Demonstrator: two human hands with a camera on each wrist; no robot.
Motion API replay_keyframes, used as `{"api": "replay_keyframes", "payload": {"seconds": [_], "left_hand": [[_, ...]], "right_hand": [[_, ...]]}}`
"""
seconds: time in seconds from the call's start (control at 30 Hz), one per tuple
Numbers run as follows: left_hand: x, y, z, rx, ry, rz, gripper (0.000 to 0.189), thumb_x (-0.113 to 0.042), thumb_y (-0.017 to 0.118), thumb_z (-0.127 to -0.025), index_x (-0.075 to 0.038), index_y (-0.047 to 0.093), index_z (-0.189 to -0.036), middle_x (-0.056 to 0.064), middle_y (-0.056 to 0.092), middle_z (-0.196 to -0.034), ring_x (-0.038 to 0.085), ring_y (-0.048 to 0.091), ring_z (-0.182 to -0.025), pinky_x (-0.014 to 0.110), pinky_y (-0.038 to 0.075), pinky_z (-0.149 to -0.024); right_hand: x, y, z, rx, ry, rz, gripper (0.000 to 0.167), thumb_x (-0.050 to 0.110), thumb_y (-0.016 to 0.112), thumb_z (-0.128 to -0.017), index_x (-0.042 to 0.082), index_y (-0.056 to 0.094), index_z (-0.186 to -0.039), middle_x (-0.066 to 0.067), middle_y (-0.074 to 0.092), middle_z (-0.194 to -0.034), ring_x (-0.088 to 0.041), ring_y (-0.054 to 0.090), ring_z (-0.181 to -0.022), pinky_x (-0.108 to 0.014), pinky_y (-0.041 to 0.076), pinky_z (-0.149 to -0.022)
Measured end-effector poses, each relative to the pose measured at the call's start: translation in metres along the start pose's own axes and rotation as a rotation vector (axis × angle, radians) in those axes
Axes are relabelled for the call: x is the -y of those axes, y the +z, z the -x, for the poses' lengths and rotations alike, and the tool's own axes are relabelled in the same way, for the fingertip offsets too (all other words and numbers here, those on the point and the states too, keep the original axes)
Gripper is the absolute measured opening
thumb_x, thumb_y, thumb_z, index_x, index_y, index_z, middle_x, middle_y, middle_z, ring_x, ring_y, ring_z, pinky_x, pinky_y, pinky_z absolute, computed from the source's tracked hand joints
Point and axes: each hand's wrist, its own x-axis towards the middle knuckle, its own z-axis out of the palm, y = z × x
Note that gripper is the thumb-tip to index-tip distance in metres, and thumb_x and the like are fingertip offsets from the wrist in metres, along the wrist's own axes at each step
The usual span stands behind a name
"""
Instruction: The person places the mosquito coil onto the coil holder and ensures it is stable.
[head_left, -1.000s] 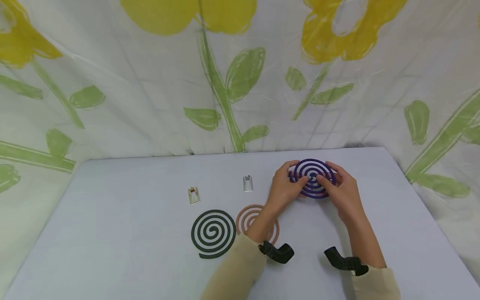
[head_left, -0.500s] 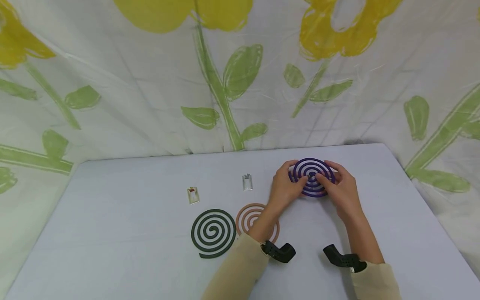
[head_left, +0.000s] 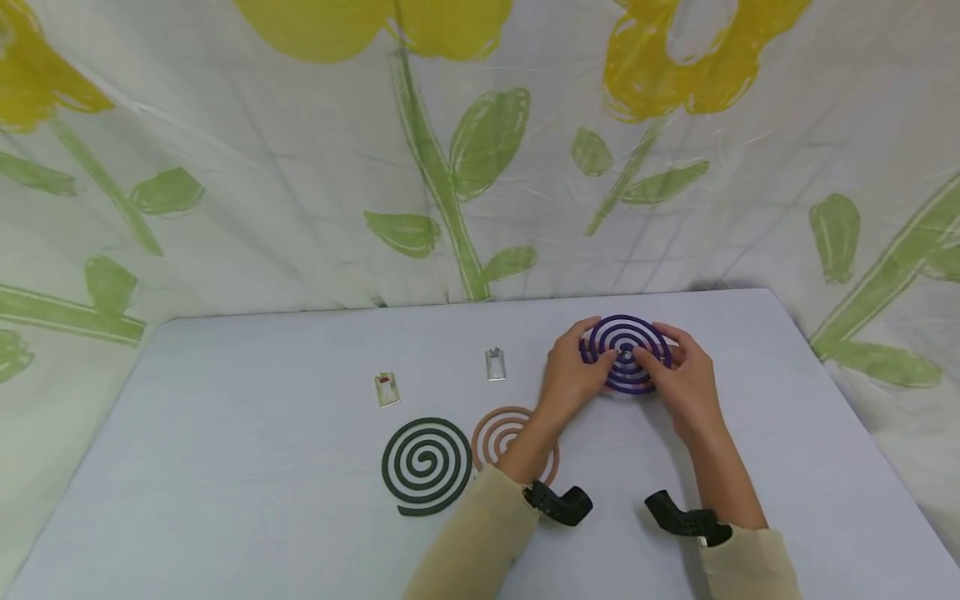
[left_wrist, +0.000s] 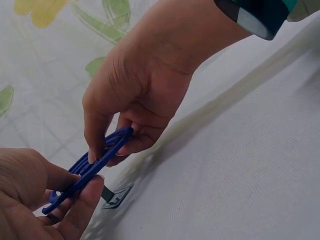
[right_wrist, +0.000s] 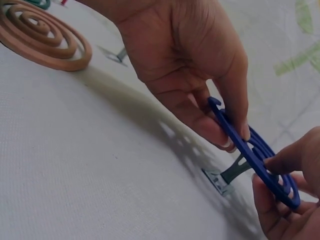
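Both hands hold a blue-purple mosquito coil point(head_left: 630, 391) above the right part of the table. The left hand point(head_left: 573, 373) pinches its left side, thumb near the centre and fingers at the rim. On the other side the right hand point(head_left: 684, 387) grips it likewise. Beneath the coil, a small metal coil stand point(right_wrist: 216, 181) sits on the table, its upright prong rising to the coil's underside. Whether the prong is seated in the coil is hidden. In the left wrist view the coil point(left_wrist: 92, 172) is tilted, with the stand's base point(left_wrist: 119, 197) just below.
A dark green coil point(head_left: 426, 457) lies flat at the middle front. Beside it an orange-brown coil point(head_left: 512, 409) is partly covered by the left forearm. Two more metal stands, one with a red spot point(head_left: 387, 390) and one plain point(head_left: 495, 365), lie behind them. A flowered curtain point(head_left: 315, 192) hangs at the back.
Both hands stay around the blue-purple coil in nearly the same place. The head view shifts slightly; the coils and stands on the table remain where they were.
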Motion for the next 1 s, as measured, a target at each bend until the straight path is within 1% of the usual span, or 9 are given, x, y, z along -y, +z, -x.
{"api": "replay_keyframes", "payload": {"seconds": [0.17,0.23,0.33,0.4,0.6,0.83,1.0], "left_hand": [[0.0002,0.0005,0.0002,-0.001,-0.005,-0.005,0.054,-0.015,0.078,-0.092,-0.015,0.065,-0.144,0.014,0.078,-0.112,0.018,0.072,-0.097,0.029,0.058,-0.093],[0.0003,0.0002,-0.0001,-0.006,-0.002,-0.01,0.054,-0.015,0.078,-0.092,-0.014,0.065,-0.144,0.015,0.078,-0.114,0.02,0.073,-0.1,0.031,0.057,-0.096],[0.0002,0.0001,-0.0011,-0.018,0.0,-0.023,0.053,-0.015,0.078,-0.091,-0.013,0.066,-0.143,0.015,0.078,-0.121,0.024,0.072,-0.109,0.034,0.056,-0.102],[0.0004,0.0,-0.0017,-0.019,-0.001,-0.025,0.053,-0.015,0.078,-0.091,-0.012,0.066,-0.143,0.015,0.077,-0.123,0.025,0.072,-0.111,0.035,0.056,-0.104],[0.0011,0.001,-0.0013,-0.004,-0.021,-0.031,0.054,-0.015,0.078,-0.092,-0.013,0.065,-0.144,0.015,0.077,-0.122,0.025,0.071,-0.11,0.036,0.056,-0.103],[0.0016,0.0042,-0.0006,-0.015,-0.014,-0.028,0.053,-0.015,0.078,-0.092,-0.013,0.065,-0.143,0.015,0.076,-0.127,0.027,0.071,-0.116,0.037,0.055,-0.106],[0.0014,0.0063,-0.0004,-0.028,-0.016,-0.029,0.053,-0.015,0.078,-0.091,-0.014,0.066,-0.143,0.014,0.077,-0.125,0.024,0.071,-0.113,0.036,0.055,-0.105]], "right_hand": [[-0.0005,0.0006,-0.0002,0.006,0.0,0.0,0.065,0.026,0.067,-0.105,0.016,0.041,-0.163,-0.025,0.062,-0.147,0.005,0.059,-0.1,-0.003,0.051,-0.079],[-0.001,0.001,-0.0005,0.008,-0.005,0.006,0.065,0.026,0.067,-0.104,0.015,0.041,-0.163,-0.025,0.062,-0.146,0.005,0.059,-0.1,-0.004,0.051,-0.079],[-0.0009,0.0019,-0.001,0.01,-0.017,0.019,0.065,0.027,0.067,-0.104,0.015,0.042,-0.162,-0.025,0.063,-0.145,0.004,0.06,-0.1,-0.004,0.052,-0.079],[-0.0011,0.0022,-0.0016,0.01,-0.025,0.026,0.064,0.028,0.068,-0.104,0.015,0.042,-0.162,-0.025,0.064,-0.144,0.004,0.06,-0.099,-0.004,0.052,-0.078],[-0.0023,0.0024,-0.0025,0.008,-0.013,0.03,0.065,0.028,0.067,-0.104,0.016,0.042,-0.163,-0.025,0.064,-0.144,0.008,0.059,-0.096,-0.004,0.051,-0.078],[-0.0027,0.0009,-0.0013,0.004,-0.012,0.007,0.064,0.026,0.068,-0.104,0.016,0.042,-0.163,-0.026,0.063,-0.145,0.009,0.059,-0.096,-0.004,0.052,-0.078],[-0.0022,-0.0003,0.0001,0.002,-0.015,-0.014,0.064,0.025,0.068,-0.104,0.015,0.043,-0.162,-0.026,0.062,-0.146,0.011,0.058,-0.095,-0.005,0.053,-0.078]]}}
